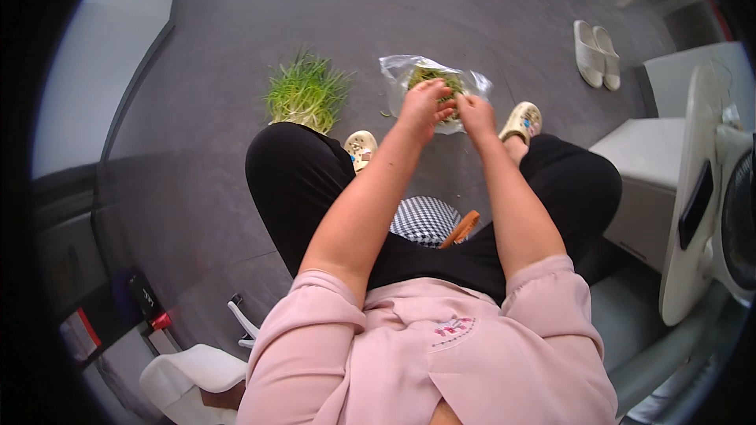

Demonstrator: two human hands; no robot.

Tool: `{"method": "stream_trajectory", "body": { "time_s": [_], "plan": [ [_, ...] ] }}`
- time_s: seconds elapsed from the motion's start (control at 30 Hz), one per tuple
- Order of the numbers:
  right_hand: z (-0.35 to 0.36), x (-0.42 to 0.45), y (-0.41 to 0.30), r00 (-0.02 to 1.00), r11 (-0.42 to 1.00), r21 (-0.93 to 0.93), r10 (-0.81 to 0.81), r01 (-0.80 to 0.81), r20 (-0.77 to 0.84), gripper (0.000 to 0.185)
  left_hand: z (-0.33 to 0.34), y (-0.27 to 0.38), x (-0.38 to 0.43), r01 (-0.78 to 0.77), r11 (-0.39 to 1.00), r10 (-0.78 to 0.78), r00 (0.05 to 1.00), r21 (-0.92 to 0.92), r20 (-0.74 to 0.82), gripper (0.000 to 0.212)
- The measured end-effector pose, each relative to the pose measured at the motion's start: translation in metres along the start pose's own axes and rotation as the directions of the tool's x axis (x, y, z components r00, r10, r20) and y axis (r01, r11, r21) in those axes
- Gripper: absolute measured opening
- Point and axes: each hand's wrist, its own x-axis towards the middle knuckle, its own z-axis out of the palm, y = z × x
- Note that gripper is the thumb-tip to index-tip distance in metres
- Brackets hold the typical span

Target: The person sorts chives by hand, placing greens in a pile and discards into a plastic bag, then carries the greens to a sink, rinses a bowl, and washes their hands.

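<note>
A clear plastic bag [396, 85] lies spread on the grey floor between my feet, with a heap of green plant scraps [422, 74] in it. Over the heap is my left hand [426, 107], its fingers slightly bent and apart; no object shows in it. Just beside it, my right hand [476, 115] has thumb and fingertips pinched close together at the heap's right edge; whether something thin is between them cannot be made out. To the left of the bag, a bundle of thin green stalks with pale root ends [307, 94], like chives or young scallions, rests on the floor.
I sit on a low checkered stool [425, 221] with a brown strap [462, 229]. Cream clogs [360, 150] are on my feet. White slippers [590, 56] stand at upper right. A white cabinet [638, 153], a round white tabletop [679, 260] bearing a dark phone [697, 203], and a fan [741, 218] are at right.
</note>
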Motion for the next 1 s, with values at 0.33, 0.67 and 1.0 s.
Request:
{"method": "stream_trajectory", "body": {
  "time_s": [0.33, 0.67, 1.0],
  "plan": [
    [0.002, 0.015, -0.032, 0.895, 0.686, 0.585, 0.252, -0.433, 0.368, 0.038, 0.017, -0.001, 0.038, 0.217, 0.930, -0.254, 0.963, 0.296, 0.094, 0.029],
    [0.016, 0.036, -0.004, 0.999, 0.864, -0.502, -0.032, 0.040, 0.025, 0.040, -0.015, 0.120, 0.053, -0.371, 0.042, -0.047, 0.927, 0.928, 0.373, 0.047],
    [0.023, 0.043, -0.026, 0.940, 0.508, -0.792, -0.146, 0.337, 0.307, 0.028, -0.224, 0.282, -0.007, 0.002, 0.425, 0.153, 0.985, 0.905, -0.075, 0.056]
  ]
}}
